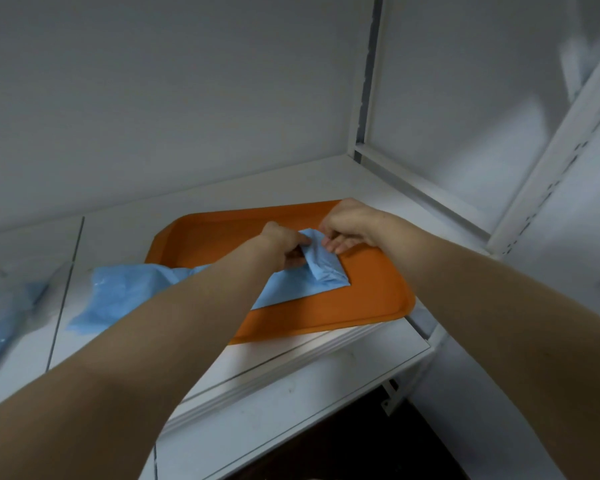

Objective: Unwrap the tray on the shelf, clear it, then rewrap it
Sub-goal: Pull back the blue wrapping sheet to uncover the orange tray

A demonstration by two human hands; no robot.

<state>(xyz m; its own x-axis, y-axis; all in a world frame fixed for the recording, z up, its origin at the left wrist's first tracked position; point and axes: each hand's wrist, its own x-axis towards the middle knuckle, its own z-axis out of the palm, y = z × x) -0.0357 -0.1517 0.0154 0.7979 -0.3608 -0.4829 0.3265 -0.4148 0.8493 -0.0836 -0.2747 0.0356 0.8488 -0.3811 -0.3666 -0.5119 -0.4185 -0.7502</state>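
An orange tray [371, 299] lies flat on the white shelf [291, 362], near its right end. A light blue wrap sheet [291, 289] lies across the tray's middle and trails off its left side onto the shelf. Over the tray's centre a fold of the blue sheet [321, 261] is raised. My left hand [284, 242] grips that fold from the left, fingers curled into it. My right hand [349, 225] pinches the fold's top edge from the right. Both forearms reach in from the bottom of the view.
The shelf sits inside a white cabinet with a back wall [187, 98] and a right side panel [465, 116]. More blue sheet [0, 327] lies blurred at the far left. A slotted upright rail [551, 174] runs at the right. Below the shelf edge is a dark gap [361, 452].
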